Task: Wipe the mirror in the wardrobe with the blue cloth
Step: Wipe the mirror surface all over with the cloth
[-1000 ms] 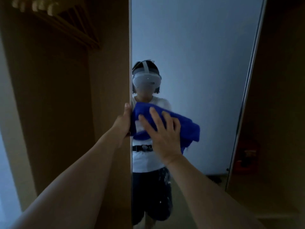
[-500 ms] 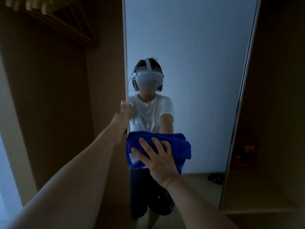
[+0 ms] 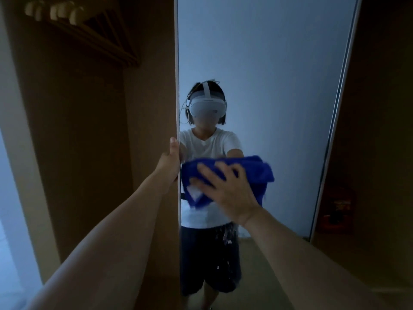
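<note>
- At the far left, wooden hangers (image 3: 73,21) hung at the top of the wardrobe (image 3: 73,130), whose brown inside lay in dim light.
- The left hand (image 3: 168,163) gripped the left edge of the mirror (image 3: 268,74): the thumb lay along the front of the edge, the other fingers were hidden behind it. By my reading it steadied the panel while the other hand worked.
- The mirror stood tall between the wardrobe's brown panels, with the person's reflection in the lower middle of the glass.
- The blue cloth (image 3: 252,170) was bunched flat against the glass at about the reflection's chest, just right of the left hand, near it but not plainly touching it.
- The right hand (image 3: 225,193) lay spread over the lower left part of the cloth, fingers straight and apart, pressing it to the glass rather than clutching it. The cloth reached past the fingertips above and to the right.
- The cloth's edges were blurred, so I took the wiping to be under way.
- How much of the glass was already clean could not be told in this light; no streaks or wet marks showed. The tall upper part, the right strip and the bottom all lay well away from the cloth, and I judged most of that was probably left to do.
- At the far right a dim reddish thing (image 3: 339,206) sat in the wardrobe; I could not tell what it was.
</note>
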Action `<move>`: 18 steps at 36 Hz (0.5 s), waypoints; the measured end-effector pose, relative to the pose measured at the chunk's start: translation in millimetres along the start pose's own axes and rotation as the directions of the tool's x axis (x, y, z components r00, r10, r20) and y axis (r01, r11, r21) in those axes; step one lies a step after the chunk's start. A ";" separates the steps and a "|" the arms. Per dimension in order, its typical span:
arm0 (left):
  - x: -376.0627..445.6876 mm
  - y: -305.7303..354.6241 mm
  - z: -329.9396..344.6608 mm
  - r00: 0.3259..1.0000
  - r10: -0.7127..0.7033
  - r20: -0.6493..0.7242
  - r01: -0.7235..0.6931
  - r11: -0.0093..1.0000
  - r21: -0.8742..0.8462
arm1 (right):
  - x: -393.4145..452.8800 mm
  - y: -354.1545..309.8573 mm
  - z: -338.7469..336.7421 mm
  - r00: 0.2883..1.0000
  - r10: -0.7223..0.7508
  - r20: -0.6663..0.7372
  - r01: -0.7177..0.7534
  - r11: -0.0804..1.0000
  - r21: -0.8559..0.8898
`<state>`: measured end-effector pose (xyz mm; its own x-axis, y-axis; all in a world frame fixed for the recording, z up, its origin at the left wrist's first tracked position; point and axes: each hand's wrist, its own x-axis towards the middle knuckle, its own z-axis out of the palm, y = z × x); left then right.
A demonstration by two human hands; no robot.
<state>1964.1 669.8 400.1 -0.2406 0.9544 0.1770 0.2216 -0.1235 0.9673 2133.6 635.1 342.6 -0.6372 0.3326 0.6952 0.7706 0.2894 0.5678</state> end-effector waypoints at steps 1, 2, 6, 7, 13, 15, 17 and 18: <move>0.2 -0.4 0.0 1.000 0.015 0.000 -0.015 1.000 0.006 | 10.9 7.7 -6.4 0.998 0.061 -0.026 -0.061 0.998 0.001; 0.0 -0.6 0.0 1.000 0.024 0.000 -0.024 1.000 0.015 | 20.4 13.7 -11.4 0.993 0.109 -0.052 -0.108 0.994 0.013; 0.8 -1.9 0.3 0.999 0.046 0.003 -0.046 0.999 0.024 | 31.8 12.6 -9.5 0.974 0.181 -0.134 -0.181 0.983 0.016; 0.8 -2.2 0.6 0.999 0.049 0.001 -0.049 0.999 0.021 | 29.5 8.5 -5.4 0.971 0.192 -0.143 -0.191 0.981 0.020; 4.4 -4.3 3.1 1.000 0.008 -0.010 -0.008 1.000 -0.018 | -6.1 -25.0 24.7 0.995 0.036 -0.095 -0.032 0.999 0.041; 7.6 -4.8 4.4 1.000 0.000 -0.023 0.000 1.000 -0.011 | -21.0 -38.0 32.6 0.998 0.028 -0.049 -0.024 0.997 0.076; 9.5 -4.3 5.1 0.999 -0.017 -0.049 0.017 1.000 -0.016 | -33.5 -46.4 38.6 1.000 0.009 0.001 -0.009 0.995 0.098; 9.6 -3.7 5.4 0.998 -0.028 -0.057 0.027 0.999 -0.024 | -39.0 -48.8 40.6 1.000 -0.013 0.027 0.011 0.995 0.100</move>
<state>1966.1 680.9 397.3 -0.3006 0.9403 0.1597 0.1922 -0.1042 0.9758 2120.3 644.4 269.9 -0.6476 0.3532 0.6752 0.7587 0.3815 0.5281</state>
